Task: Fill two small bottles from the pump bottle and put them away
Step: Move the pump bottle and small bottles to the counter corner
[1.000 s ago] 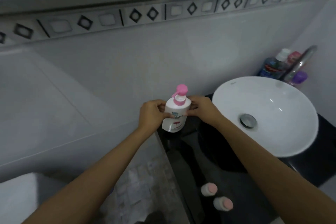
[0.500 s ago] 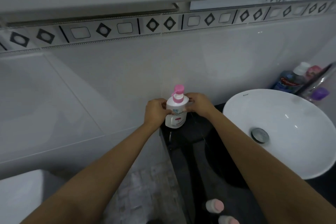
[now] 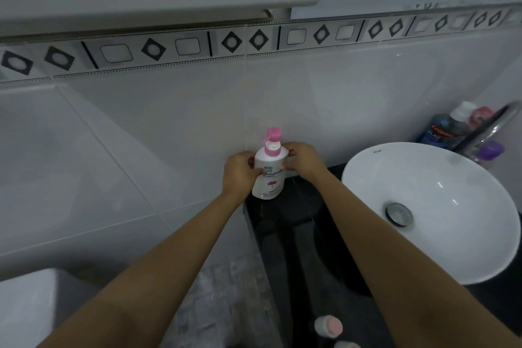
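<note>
I have the pump bottle [image 3: 268,175] upright at the back left corner of the dark counter [image 3: 285,223], against the tiled wall. My left hand [image 3: 238,174] and right hand [image 3: 306,159] are both closed around its shoulders, one per side. Smooth white plastic; I judge it stiff, slippery if wet, best held at the body, not the pink pump. Label partly legible: "…nokubura". Small pink-capped bottles [image 3: 329,326] stand near the front edge. Mouthwash [image 3: 442,133] reads "Colgate".
</note>
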Demonstrator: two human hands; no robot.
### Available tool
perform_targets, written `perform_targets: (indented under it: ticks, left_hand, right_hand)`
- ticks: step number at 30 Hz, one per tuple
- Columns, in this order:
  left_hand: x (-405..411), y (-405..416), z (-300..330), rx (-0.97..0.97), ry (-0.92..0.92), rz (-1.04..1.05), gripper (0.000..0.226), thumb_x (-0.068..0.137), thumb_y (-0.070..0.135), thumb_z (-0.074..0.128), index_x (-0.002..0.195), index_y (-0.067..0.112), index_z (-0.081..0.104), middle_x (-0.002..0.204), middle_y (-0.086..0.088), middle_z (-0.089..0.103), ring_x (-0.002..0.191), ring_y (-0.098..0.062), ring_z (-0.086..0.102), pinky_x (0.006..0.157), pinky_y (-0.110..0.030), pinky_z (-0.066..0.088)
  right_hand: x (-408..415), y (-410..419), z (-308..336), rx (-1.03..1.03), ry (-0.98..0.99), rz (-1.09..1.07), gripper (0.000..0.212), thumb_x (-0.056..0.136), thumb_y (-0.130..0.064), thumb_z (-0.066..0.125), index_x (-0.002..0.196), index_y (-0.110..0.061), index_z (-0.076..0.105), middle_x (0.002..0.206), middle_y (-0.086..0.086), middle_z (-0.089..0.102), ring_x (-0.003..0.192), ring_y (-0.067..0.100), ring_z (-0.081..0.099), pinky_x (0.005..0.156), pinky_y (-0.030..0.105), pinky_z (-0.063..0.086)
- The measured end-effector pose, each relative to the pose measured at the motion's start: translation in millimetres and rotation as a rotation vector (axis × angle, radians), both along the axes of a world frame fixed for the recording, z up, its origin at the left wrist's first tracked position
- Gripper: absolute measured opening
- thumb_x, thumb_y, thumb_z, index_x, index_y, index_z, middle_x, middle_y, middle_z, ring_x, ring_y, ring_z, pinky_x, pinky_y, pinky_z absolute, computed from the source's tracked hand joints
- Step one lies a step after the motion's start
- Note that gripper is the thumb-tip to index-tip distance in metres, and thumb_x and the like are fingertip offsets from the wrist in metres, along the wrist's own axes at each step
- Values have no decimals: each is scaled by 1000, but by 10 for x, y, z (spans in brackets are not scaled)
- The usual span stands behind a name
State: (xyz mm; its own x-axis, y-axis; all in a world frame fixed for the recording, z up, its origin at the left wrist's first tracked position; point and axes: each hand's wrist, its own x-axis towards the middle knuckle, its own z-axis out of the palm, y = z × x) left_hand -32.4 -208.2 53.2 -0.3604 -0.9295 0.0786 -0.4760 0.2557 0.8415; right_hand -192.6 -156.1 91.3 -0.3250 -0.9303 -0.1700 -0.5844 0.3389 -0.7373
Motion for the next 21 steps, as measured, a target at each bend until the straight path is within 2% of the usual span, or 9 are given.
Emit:
perform_targets:
  ticks: [4,7,12,16,19,21]
  left_hand:
    - [21,5,-21,-56,-65,3,29,71,15,80,98,10,72,93,-8,75,79,-20,68,72,-33,57]
    - [35,23,-35,-83,-71,3,33,71,19,80,102,11,72,97,-7,75,79,-18,68,70,-29,55]
    - [58,58,-51,-37,-33,12,50,68,21,83,113,10,62,96,-7,69,80,-19,65,74,-34,56]
    - [164,138,-94,19,-18,28,57,65,21,86,113,14,57,87,-2,61,77,-17,59,70,-31,53]
    - [277,274,-148,58,3,-47,51,67,15,85,110,11,58,87,-7,61,77,-19,60,69,-21,49]
    - [329,401,-154,100,22,-175,43,68,11,84,105,8,61,84,-8,62,74,-19,60,65,-12,49]
  right_hand:
    - [9,6,-29,-25,2,-2,44,80,5,63,123,-4,60,123,16,64,114,28,58,97,38,48]
    - [7,45,-73,-62,-19,-20,40,80,2,63,120,-5,62,118,15,66,109,26,60,87,31,47]
    - [-1,73,-160,-70,-28,-86,33,80,-3,68,112,-2,63,107,17,67,95,25,62,79,31,50]
    - [-59,172,-217,-31,-57,-133,44,77,-8,75,118,-7,59,108,12,61,94,21,58,82,34,52]
    - [-117,365,-218,1,-122,-183,47,77,-11,76,120,-7,57,104,10,58,94,23,58,81,34,52]
    - [-133,577,-175,-1,-190,-226,42,79,-14,76,117,-5,59,95,9,61,86,22,60,71,27,52]
